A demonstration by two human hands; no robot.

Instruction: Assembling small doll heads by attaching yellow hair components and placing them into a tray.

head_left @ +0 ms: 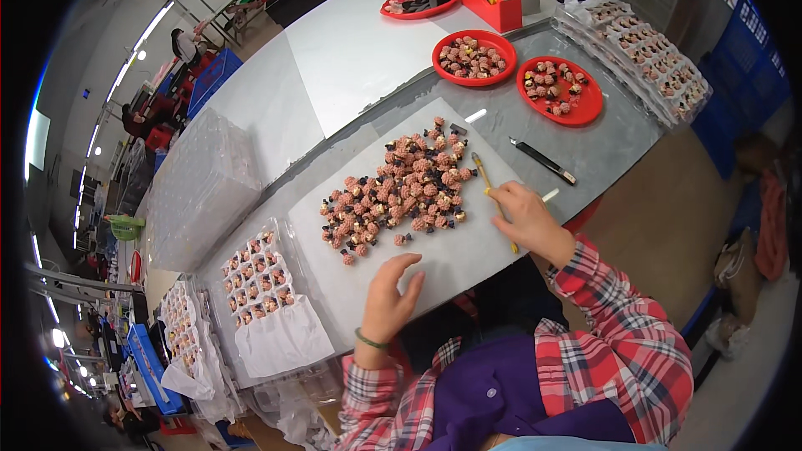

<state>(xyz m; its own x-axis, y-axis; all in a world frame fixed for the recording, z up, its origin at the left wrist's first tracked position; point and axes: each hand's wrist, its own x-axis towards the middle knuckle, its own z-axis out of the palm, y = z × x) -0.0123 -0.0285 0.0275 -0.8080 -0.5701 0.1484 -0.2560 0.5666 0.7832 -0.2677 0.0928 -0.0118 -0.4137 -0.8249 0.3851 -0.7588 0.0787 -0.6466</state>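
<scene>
Sorting step | right hand (528, 219) pinches yellow stick (491, 192) beside pink bead pile (399, 192) mid-frame on white mat (468, 259) | left hand (391, 296) open, empty, lower centre | next likely: pick one piece precisely

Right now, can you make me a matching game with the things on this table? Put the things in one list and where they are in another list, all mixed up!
Things:
1. yellow stick
2. pile of little pink pieces
3. black knife
4. red tape holder

Places:
A. lying alone on the grey table, right of the white board
B. far end of the table, beside a red plate
C. held in the right hand
D. heaped on the white board

Pairs: 1-C, 2-D, 3-A, 4-B
</scene>
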